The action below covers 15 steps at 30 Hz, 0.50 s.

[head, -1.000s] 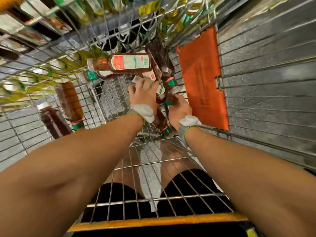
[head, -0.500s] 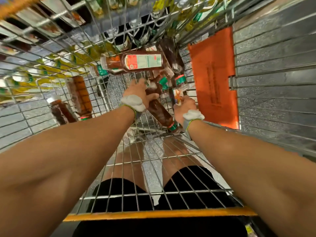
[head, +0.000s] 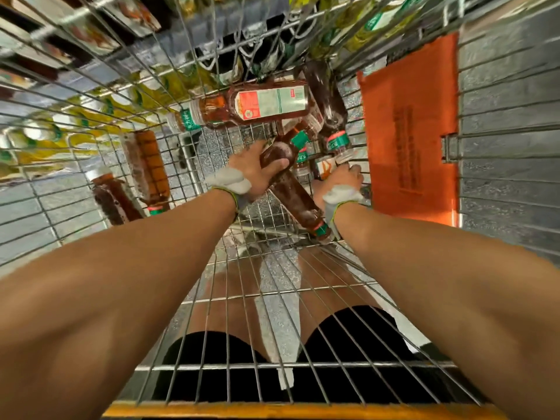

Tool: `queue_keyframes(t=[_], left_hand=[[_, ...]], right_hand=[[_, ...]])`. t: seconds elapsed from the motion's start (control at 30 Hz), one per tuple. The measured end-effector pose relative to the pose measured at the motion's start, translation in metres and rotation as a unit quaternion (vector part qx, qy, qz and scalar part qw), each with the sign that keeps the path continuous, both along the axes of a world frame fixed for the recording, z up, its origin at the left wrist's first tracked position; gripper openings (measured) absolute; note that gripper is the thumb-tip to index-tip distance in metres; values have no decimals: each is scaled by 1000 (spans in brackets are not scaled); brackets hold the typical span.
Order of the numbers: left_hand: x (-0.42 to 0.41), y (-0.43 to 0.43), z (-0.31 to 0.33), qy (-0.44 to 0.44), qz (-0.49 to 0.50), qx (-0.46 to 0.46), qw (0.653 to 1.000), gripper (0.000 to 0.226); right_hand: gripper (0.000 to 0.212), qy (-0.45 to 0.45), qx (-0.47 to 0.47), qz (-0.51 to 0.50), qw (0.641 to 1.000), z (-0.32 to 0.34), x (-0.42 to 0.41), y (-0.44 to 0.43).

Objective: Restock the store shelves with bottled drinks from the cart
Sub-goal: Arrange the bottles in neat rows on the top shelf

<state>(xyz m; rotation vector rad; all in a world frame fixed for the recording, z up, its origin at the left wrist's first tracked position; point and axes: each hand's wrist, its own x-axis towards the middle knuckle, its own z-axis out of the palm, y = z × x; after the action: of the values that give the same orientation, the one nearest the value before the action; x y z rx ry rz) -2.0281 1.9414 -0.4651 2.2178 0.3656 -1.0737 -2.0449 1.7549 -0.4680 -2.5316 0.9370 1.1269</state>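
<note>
I'm mid-pickup in the wire cart [head: 91, 95]: my left hand [head: 254, 171] is wrapped around a brown tea bottle [head: 277, 153], my right hand [head: 342, 180] closes on another bottle [head: 325, 166], and next I lift both to the shelves

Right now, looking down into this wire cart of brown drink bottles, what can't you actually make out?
- Head view: the right hand reaches among small bottles; its fingers hide whatever it grips.
- The print on the flat orange panel is too blurred to read.
- The store shelves beyond the wire shopping cart are smeared by motion and cut by the top edge.
- The left hand covers the middle of its brown bottle.
</note>
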Motion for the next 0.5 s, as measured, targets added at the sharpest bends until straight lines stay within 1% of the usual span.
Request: queue_keyframes(t=[0.07, 0.13, 0.2, 0.3, 0.37, 0.4, 0.43, 0.5], left_hand=[[-3, -1, 11, -13, 21, -6, 1000, 68], [-9, -5, 26, -5, 39, -23, 999, 71], [-14, -8, 44, -5, 51, -27, 998, 79], [-16, -6, 73, -17, 79, -29, 996, 76], [-13, -1, 98, -27, 74, -34, 996, 77], [-10, 0, 104, -24, 78, -40, 996, 80], [-6, 3, 125, -41, 78, -39, 995, 87], [6, 6, 157, -53, 72, -48, 995, 100]], right_hand=[[57, -6, 9, -3, 1000, 9, 0, -1], [70, -19, 38, 10, 999, 26, -3, 1], [86, -63, 58, 18, 996, 51, -5, 3], [99, -130, 85, 4, 988, 88, -1, 1], [107, -150, 100, -21, 983, 115, 5, 2], [105, -155, 100, -45, 982, 121, 9, 2], [98, -182, 103, -64, 976, 142, 11, 3], [85, -229, 148, -97, 957, 177, 18, 7]])
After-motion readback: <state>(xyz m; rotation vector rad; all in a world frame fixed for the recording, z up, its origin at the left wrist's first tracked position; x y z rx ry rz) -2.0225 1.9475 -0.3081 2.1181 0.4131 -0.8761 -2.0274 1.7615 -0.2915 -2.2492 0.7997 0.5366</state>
